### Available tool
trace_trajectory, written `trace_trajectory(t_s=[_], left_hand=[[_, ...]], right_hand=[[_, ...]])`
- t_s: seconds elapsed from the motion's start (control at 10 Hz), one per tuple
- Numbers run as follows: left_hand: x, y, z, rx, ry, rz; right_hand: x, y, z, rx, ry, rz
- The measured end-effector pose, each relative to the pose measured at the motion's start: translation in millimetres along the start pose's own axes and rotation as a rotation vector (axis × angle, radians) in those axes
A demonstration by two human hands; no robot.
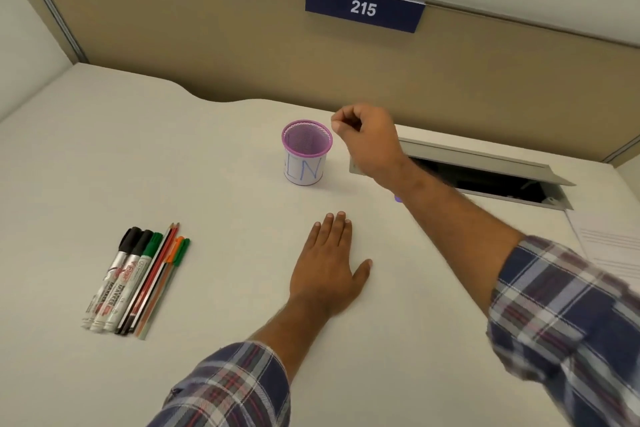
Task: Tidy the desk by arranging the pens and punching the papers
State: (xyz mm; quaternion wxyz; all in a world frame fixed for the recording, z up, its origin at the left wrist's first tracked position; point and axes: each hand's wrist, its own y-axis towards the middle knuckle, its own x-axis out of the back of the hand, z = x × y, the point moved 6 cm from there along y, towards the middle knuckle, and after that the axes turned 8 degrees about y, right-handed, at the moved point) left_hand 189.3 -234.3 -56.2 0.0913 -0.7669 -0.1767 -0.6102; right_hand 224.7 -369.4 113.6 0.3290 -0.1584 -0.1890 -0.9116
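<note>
A purple mesh pen cup (306,152) with a white paper label stands upright at mid-desk, with nothing visible inside. Several markers, pencils and pens (135,279) lie side by side at the left of the desk. My left hand (329,265) rests flat on the desk, fingers straight, well to the right of the pens. My right hand (367,137) hovers just right of the cup's rim with fingers curled, holding nothing visible. Sheets of paper (609,246) lie at the right edge. A small purple object (398,198) peeks out under my right forearm.
An open cable hatch (485,173) is set into the desk behind my right arm. A beige partition with a blue "215" sign (363,7) closes off the back. The white desk (214,184) stretches left and forward.
</note>
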Motion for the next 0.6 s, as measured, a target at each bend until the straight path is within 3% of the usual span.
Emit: trace_trajectory(t_s=[0.4,0.6], left_hand=[[0,3,1,-0.005,-0.005,0.016],[5,1,0,0.002,-0.044,0.024]], right_hand=[[-37,52,-17,0.007,-0.218,0.066],[-38,55,-19,-0.002,-0.254,-0.011]])
